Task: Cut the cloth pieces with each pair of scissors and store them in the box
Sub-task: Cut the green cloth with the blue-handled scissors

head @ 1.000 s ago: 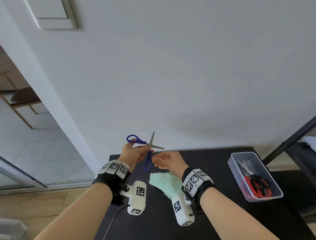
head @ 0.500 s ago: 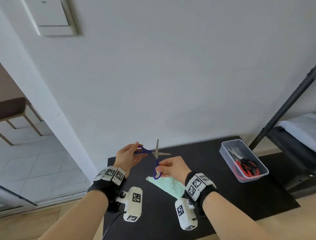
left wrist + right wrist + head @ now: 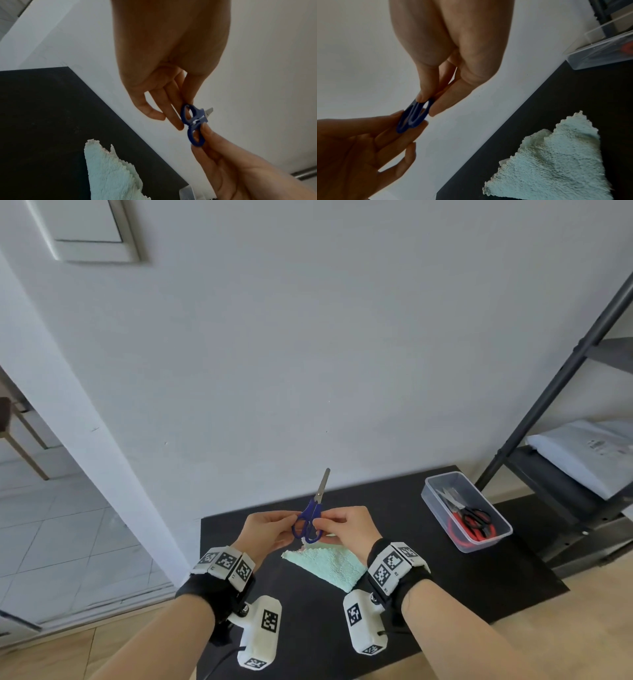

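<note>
Hands: left hand (image 3: pixel 265 530) pinches blue scissors (image 3: pixel 310 520) handle | right hand (image 3: pixel 346 525) pinches other handle | blades closed

In the head view, the right hand (image 3: pixel 346 529) and its wrist band cover the near edge of the mint cloth (image 3: pixel 329 563). In the clear box (image 3: pixel 442 491), the overlapping scissors (image 3: pixel 474 518) are too small to count. The right wrist view crops the box at its edge.

We are looking at a home room: a plain white wall (image 3: pixel 342 337), a pale tiled floor (image 3: pixel 68 525), a brown wooden chair (image 3: pixel 20 440), a black metal shelf (image 3: pixel 565 474).
</note>
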A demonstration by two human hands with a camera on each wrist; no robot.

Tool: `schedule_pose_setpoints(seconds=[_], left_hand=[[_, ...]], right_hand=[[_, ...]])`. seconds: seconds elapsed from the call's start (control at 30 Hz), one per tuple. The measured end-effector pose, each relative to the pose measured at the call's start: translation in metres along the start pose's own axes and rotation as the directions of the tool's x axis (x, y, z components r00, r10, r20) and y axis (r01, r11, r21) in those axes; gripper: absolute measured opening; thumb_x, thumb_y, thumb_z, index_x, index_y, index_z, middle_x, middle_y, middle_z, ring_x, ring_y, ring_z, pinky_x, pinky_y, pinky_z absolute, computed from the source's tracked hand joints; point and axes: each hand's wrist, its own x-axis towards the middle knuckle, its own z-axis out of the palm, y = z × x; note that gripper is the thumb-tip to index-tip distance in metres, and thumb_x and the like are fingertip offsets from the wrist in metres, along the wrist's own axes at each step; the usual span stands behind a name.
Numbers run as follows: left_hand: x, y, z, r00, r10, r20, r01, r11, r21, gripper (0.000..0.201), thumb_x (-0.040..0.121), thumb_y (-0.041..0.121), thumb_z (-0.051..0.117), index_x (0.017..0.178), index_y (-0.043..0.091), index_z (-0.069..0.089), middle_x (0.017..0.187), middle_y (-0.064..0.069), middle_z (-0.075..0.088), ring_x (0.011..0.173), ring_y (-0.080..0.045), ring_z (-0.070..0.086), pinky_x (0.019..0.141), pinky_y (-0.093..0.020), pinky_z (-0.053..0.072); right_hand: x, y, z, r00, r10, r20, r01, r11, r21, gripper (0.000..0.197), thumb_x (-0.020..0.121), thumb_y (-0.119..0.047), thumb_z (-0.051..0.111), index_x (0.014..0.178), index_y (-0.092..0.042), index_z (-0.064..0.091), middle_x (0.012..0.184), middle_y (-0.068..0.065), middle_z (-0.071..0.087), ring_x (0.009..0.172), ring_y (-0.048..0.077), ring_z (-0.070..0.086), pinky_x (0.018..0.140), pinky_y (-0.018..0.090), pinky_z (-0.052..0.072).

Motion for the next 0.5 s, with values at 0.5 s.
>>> schedule_pose_setpoints(seconds=[0.5], left_hand=[[0.003,-0.01,0.031,0.992,-0.031,0.119,0.007,0.981,0.196,0.015,0.084,0.007,0.067,0.098,0.002,0.071,0.093,-0.018,0.073,0.075,-0.013,0.068,0.068,-0.018,0.055]], right_hand=[[-0.01,0.018,-0.024,0.988,-0.04,-0.148,0.006,0.975,-0.223,0.024,0.078,-0.01,0.075,0.102,-0.009,0.073,0.092,0.004,0.073,0.087,0.015,0.069,0.078,0.028,0.058]])
